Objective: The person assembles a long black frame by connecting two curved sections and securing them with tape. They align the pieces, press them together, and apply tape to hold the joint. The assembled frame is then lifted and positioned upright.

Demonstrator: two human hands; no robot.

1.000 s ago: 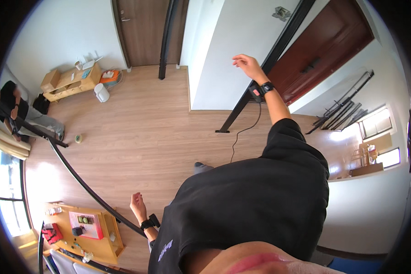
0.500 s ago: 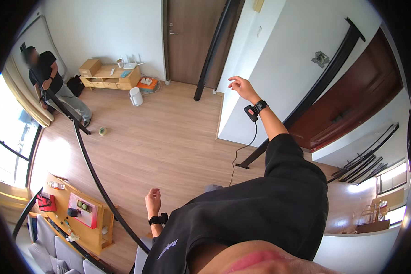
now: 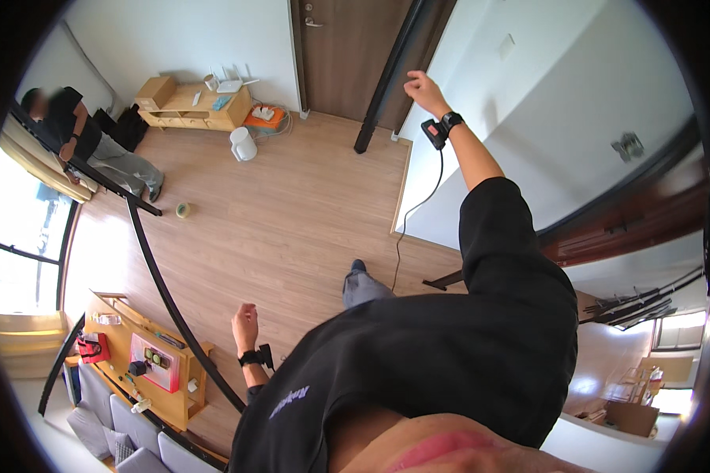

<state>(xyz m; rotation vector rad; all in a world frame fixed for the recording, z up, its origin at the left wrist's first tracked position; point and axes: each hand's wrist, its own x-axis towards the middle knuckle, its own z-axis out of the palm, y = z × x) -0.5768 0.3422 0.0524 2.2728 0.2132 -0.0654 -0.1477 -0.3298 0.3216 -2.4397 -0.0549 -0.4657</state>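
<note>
Hands look empty, each grip loosely apart: right hand [image 3: 427,93] up beside the black post [image 3: 386,83] at the brown door [image 3: 338,71], left hand [image 3: 245,323] low near the curved black rail [image 3: 162,284]. Step reads as contact-free; grasping would call for reaching farther.

- We see bright daylight entering through the left window [image 3: 24,213], its panes washed out.
- We notice white glare on the wooden floor [image 3: 292,205] beside it.
- We find soft shadows on the white wall [image 3: 528,118].
- We see straight edges bowing toward a dark vignette.
</note>
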